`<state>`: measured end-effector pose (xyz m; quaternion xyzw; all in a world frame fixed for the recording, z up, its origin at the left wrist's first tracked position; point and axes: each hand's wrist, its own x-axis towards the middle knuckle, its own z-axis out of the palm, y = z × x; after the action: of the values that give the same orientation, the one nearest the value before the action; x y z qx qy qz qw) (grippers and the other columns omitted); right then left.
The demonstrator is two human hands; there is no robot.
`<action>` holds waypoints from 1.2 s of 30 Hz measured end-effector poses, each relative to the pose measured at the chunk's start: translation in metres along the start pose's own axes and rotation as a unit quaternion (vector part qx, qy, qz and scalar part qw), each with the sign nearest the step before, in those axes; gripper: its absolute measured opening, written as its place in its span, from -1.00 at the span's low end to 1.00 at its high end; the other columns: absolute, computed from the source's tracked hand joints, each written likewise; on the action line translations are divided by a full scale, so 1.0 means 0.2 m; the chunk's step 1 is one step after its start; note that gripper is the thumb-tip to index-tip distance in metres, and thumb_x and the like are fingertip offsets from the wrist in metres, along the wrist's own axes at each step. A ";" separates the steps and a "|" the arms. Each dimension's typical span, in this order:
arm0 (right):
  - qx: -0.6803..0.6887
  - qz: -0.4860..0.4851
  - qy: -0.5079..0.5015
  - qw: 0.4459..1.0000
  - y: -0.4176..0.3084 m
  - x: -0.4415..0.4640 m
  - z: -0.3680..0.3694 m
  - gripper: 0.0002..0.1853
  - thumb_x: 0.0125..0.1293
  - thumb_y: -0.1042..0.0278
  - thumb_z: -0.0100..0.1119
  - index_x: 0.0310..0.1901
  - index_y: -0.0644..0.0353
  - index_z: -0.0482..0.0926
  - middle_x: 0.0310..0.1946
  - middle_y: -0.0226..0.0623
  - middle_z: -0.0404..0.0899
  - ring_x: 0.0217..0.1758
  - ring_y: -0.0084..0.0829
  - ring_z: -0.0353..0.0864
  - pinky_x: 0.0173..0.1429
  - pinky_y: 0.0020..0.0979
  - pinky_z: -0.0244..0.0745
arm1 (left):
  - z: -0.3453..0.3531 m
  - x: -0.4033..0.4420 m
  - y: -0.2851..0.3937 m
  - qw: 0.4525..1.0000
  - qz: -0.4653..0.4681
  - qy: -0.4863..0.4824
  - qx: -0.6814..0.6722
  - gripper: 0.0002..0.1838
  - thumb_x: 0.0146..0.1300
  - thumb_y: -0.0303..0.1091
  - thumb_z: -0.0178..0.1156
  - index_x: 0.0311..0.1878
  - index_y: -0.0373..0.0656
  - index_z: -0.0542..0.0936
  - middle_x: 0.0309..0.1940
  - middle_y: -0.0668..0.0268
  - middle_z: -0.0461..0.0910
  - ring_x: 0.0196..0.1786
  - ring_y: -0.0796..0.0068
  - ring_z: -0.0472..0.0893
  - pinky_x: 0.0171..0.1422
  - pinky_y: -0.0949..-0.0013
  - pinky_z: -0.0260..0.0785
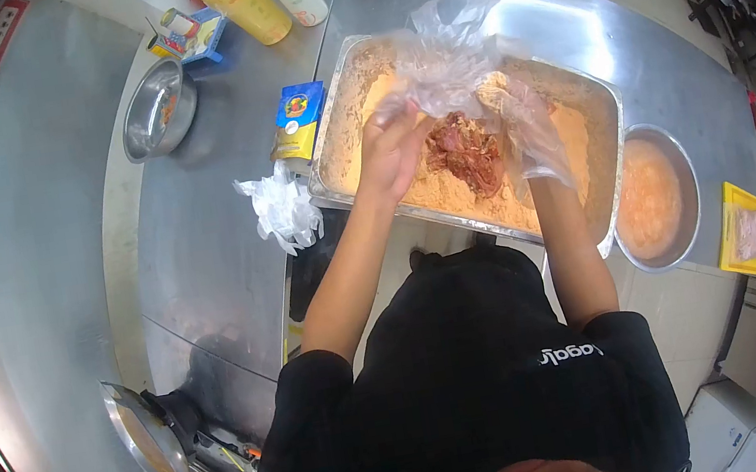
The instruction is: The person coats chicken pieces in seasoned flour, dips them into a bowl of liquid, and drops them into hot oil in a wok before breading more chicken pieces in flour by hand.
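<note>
My left hand is bare, its fingers closed on a crumpled clear plastic glove that is blurred by motion. My right hand wears a clear plastic glove dusted with orange powder; its fingertips pinch the other side of the loose plastic. Below both hands, a large rectangular steel tray holds pale orange breading powder. A heap of dark red seasoned meat lies on the powder between my hands.
Right of the tray stands a round steel bowl of orange liquid, with a yellow tray beyond. To the left are white plastic gloves, a blue-yellow packet and a steel bowl. Tall cups stand at the back.
</note>
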<state>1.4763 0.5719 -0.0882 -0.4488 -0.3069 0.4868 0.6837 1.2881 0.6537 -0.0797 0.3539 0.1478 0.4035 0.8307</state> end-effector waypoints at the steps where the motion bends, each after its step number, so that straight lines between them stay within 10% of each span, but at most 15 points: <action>1: 0.002 -0.004 0.013 1.000 0.03 0.01 0.00 -0.70 0.31 0.26 0.19 -0.02 0.26 0.59 -0.20 -0.39 0.62 -0.21 -0.56 0.55 -0.13 -0.51 0.45 | 0.03 0.00 0.02 0.999 0.010 0.042 0.003 -0.73 0.38 -0.38 0.18 0.09 -0.21 0.50 0.01 0.26 0.59 0.13 0.39 0.56 0.29 0.18 0.36; 13: -0.101 -0.003 0.089 0.991 0.09 -0.07 -0.15 -0.85 0.34 0.35 0.15 -0.20 0.24 0.61 -0.32 -0.44 0.58 -0.22 -0.59 0.50 -0.12 -0.52 0.40 | -0.10 -0.06 -0.02 0.966 -0.135 0.076 0.205 -0.73 0.42 -0.33 0.14 0.06 -0.30 0.54 -0.09 0.14 0.65 -0.08 0.45 0.65 0.04 0.33 0.53; 21: -0.333 -0.045 0.195 0.921 -0.10 -0.21 -0.16 -0.80 0.29 0.29 0.23 -0.16 0.23 0.62 -0.33 -0.36 0.62 -0.24 -0.52 0.54 -0.10 -0.44 0.44 | -0.17 -0.04 -0.15 0.939 -0.034 0.190 0.283 -0.80 0.34 -0.33 0.24 -0.15 -0.31 0.62 -0.28 0.24 0.67 -0.25 0.53 0.66 -0.16 0.47 0.52; 27: -0.565 -0.201 -0.012 0.800 -0.06 -0.22 0.09 -0.73 0.13 0.23 0.32 -0.20 0.21 0.63 -0.30 -0.17 0.65 -0.21 -0.16 0.61 -0.03 -0.24 0.46 | -0.05 -0.05 -0.21 0.941 -0.056 0.155 0.295 -0.77 0.23 -0.30 0.34 -0.19 -0.28 0.63 -0.33 0.33 0.65 -0.29 0.59 0.61 -0.22 0.49 0.44; 32: -0.503 0.019 -0.079 0.860 0.08 -0.18 0.02 -0.75 0.11 0.30 0.26 -0.21 0.26 0.61 -0.38 -0.18 0.58 -0.27 -0.23 0.56 -0.11 -0.23 0.41 | -0.04 -0.11 -0.30 0.956 -0.047 0.135 0.255 -0.71 0.08 -0.21 0.47 -0.28 -0.19 0.62 -0.44 0.41 0.55 -0.37 0.64 0.51 -0.30 0.47 0.36; 36: -0.575 -0.097 -0.097 0.806 0.06 -0.23 0.06 -0.74 0.18 0.31 0.25 -0.14 0.26 0.61 -0.37 -0.25 0.56 -0.43 -0.34 0.49 -0.29 -0.30 0.40 | -0.20 -0.25 -0.35 0.932 -0.074 0.059 0.351 -0.62 -0.05 -0.19 0.55 -0.26 -0.18 0.62 -0.48 0.41 0.52 -0.38 0.63 0.51 -0.34 0.35 0.34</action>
<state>1.4450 0.5339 -0.0931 -0.6781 -0.6374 0.1936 0.3105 1.2745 0.6034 -0.1596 0.5864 0.3542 0.2839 0.6709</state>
